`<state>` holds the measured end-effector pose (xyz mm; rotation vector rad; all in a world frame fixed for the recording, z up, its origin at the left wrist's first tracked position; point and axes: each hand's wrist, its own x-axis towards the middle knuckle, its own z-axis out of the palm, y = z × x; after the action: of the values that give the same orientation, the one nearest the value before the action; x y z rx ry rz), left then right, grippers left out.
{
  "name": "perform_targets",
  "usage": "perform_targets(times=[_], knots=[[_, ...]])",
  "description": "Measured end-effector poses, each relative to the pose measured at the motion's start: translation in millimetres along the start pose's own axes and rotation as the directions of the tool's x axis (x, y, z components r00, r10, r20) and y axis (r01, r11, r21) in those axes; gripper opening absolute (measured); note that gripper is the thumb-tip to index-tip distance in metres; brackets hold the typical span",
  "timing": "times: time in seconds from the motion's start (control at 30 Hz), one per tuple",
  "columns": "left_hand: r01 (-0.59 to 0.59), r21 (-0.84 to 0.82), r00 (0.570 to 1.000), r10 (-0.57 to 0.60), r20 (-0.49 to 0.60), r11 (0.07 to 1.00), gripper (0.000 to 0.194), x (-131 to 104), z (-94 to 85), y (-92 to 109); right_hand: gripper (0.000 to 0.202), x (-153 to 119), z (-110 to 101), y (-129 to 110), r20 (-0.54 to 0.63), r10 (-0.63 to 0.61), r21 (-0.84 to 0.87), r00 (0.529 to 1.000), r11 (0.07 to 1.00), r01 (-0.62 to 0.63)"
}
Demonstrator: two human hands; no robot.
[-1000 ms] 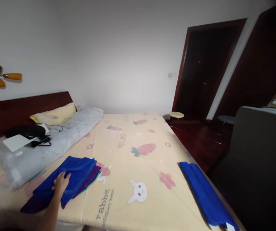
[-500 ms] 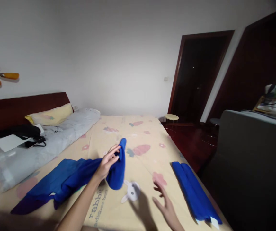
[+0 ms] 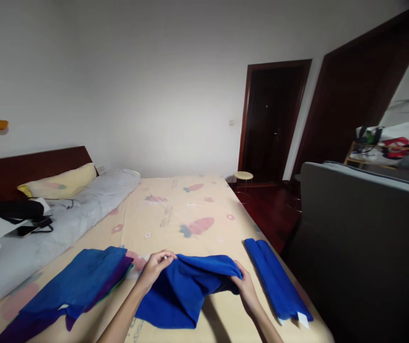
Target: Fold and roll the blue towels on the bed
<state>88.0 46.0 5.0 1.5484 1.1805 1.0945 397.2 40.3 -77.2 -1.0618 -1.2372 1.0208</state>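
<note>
A blue cloth (image 3: pixel 186 290) hangs between my two hands above the near middle of the bed, its lower part draping onto the sheet. My left hand (image 3: pixel 159 267) pinches its upper left corner. At its right end, my right hand (image 3: pixel 242 281) grips a bunched edge, where a darker underside shows. On the left lies a loose pile of blue and purple cloths (image 3: pixel 79 281) with a green edge. To the right, two blue rolled or folded cloths (image 3: pixel 275 281) lie side by side near the bed's edge, white tags at their near ends.
The bed (image 3: pixel 175 219) has a patterned cream sheet. Grey bedding (image 3: pixel 93 205), a yellow pillow (image 3: pixel 64 181) and a phone (image 3: pixel 27 230) are at the left. A grey panel (image 3: pixel 354 247) stands right of the bed; a stool (image 3: pixel 243 176) is beyond.
One blue cloth has come away from the left pile and is now spread between both hands. My right hand, empty before, has closed on it. The view has turned slightly right.
</note>
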Motion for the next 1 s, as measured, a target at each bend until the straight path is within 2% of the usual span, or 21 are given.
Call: perform_targets(times=[0.07,0.13,0.2,0.23,0.27,0.33,0.37,0.4,0.43,0.47,0.5,0.53,0.57,0.6,0.67,0.73,0.77,0.9,1.0], knots=[[0.062,0.019,0.996,-0.063,0.056,0.998,0.028,-6.2,8.4,-14.3,0.034,6.8,-13.8,8.3,0.018,0.021,-0.15,1.0,0.989,-0.018],[0.092,0.003,0.99,-0.091,0.11,0.996,0.03,-17.6,25.6,-25.3,0.035,13.3,-25.9,25.4,-0.076,0.069,-0.358,0.995,0.929,-0.092],[0.104,-0.022,0.971,-0.096,0.218,0.994,0.033,-32.7,49.6,-34.3,0.04,15.6,-35.0,46.2,-0.21,0.111,-0.494,0.971,0.846,-0.203],[0.124,-0.019,0.944,-0.112,0.31,0.992,0.038,-40.2,62.7,-39.0,0.044,14.4,-37.8,56.3,-0.264,0.128,-0.523,0.956,0.813,-0.254],[0.152,-0.001,0.898,-0.138,0.418,0.988,0.048,-46.5,75.4,-44.5,0.047,11.7,-39.3,65.6,-0.305,0.145,-0.54,0.941,0.788,-0.297],[0.175,0.063,0.776,-0.177,0.605,0.983,0.072,-52.4,95.8,-59.3,0.049,2.1,-38.5,80.9,-0.35,0.167,-0.572,0.922,0.741,-0.351],[0.162,0.093,0.731,-0.183,0.657,0.982,0.079,-51.1,102.0,-68.9,0.049,-4.0,-36.6,87.1,-0.342,0.174,-0.586,0.923,0.728,-0.355],[0.145,0.13,0.722,-0.195,0.664,0.981,0.078,-47.1,104.6,-79.9,0.049,-10.5,-34.2,92.9,-0.311,0.19,-0.602,0.931,0.719,-0.347],[0.14,0.198,0.76,-0.233,0.606,0.97,0.071,-41.0,103.4,-91.9,0.05,-17.1,-31.5,98.5,-0.262,0.215,-0.622,0.941,0.708,-0.335],[0.163,0.294,0.825,-0.294,0.483,0.942,0.061,-33.5,98.4,-104.5,0.052,-23.7,-28.7,104.3,-0.203,0.247,-0.649,0.947,0.691,-0.319],[0.225,0.4,0.88,-0.362,0.307,0.888,0.054,-25.9,90.0,-117.1,0.054,-30.2,-26.0,110.5,-0.15,0.282,-0.684,0.948,0.663,-0.305],[0.32,0.493,0.905,-0.416,0.095,0.809,0.05,-19.3,78.6,-129.4,0.056,-36.5,-23.5,117.0,-0.108,0.314,-0.727,0.943,0.622,-0.291],[0.414,0.548,0.894,-0.437,-0.098,0.726,0.049,-14.6,65.0,-140.8,0.058,-42.4,-21.1,123.8,-0.082,0.335,-0.775,0.939,0.57,-0.272],[0.495,0.571,0.865,-0.436,-0.249,0.655,0.051,-12.5,50.1,-151.1,0.06,-48.0,-18.7,130.6,-0.073,0.337,-0.823,0.939,0.511,-0.247],[0.609,0.564,0.793,-0.421,-0.44,0.558,0.056,-16.7,19.6,-168.8,0.066,-56.8,-14.1,142.8,-0.077,0.307,-0.901,0.949,0.385,-0.198],[0.674,0.545,0.736,-0.394,-0.55,0.498,0.058,-29.1,-7.1,-183.7,0.069,-60.9,-10.5,150.5,-0.067,0.277,-0.936,0.959,0.316,-0.157],[0.682,0.545,0.728,-0.376,-0.573,0.488,0.057,-36.3,-18.1,-190.4,0.068,-60.7,-9.6,152.0,-0.054,0.266,-0.937,0.962,0.321,-0.142],[0.627,0.579,0.772,-0.314,-0.552,0.521,0.046,-56.5,-50.8,-212.1,0.057,-44.3,-20.8,143.2,0.001,0.219,-0.894,0.976,0.437,-0.098],[0.634,0.574,0.765,-0.317,-0.56,0.518,0.035,-63.2,-74.7,-220.3,0.04,-26.5,-46.3,129.8,-0.047,0.183,-0.902,0.982,0.415,-0.12]])
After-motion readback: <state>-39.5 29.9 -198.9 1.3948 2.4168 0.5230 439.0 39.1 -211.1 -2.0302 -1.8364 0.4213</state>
